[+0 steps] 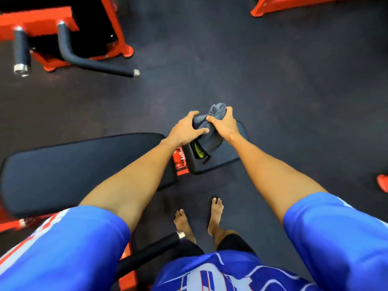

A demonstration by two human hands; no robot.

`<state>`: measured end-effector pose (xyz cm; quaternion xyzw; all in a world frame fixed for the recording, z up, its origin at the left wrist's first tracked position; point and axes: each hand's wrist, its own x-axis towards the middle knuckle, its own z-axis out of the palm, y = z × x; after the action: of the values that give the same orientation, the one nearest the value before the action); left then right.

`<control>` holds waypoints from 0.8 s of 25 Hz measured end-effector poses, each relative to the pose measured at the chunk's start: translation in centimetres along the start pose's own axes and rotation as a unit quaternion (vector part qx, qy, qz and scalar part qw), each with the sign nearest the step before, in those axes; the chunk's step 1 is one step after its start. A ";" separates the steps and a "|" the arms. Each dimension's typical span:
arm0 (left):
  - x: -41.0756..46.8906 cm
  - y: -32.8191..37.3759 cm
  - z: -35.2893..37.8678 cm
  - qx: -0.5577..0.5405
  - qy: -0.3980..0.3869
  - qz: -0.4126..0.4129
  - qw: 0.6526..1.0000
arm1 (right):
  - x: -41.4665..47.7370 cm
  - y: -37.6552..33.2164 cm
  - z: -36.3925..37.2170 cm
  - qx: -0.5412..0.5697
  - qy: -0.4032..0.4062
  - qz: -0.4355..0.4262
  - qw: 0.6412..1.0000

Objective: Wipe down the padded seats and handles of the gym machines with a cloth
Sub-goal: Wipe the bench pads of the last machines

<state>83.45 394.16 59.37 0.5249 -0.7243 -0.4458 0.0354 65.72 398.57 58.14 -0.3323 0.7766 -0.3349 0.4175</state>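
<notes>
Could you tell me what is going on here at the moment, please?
A person stands at an orange-framed bench, gripping a bunched grey cloth with the left hand and the right hand, just over the small black seat pad. The long back pad lies to their left. Whether the cloth touches the seat is unclear.

The bare left arm and bare right arm reach straight out in front. The left hand and right hand sit side by side, fingers curled, both gripping one soft grey cloth.
</notes>
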 end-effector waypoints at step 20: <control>15.2 53.2 21.9 0.135 -0.033 0.359 0.923 | 2.0 8.3 -57.3 0.110 0.277 0.004 0.955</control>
<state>26.48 398.22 76.21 0.2150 -0.9180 -0.3184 0.0980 12.95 415.50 75.15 -0.1753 0.8214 -0.4953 0.2219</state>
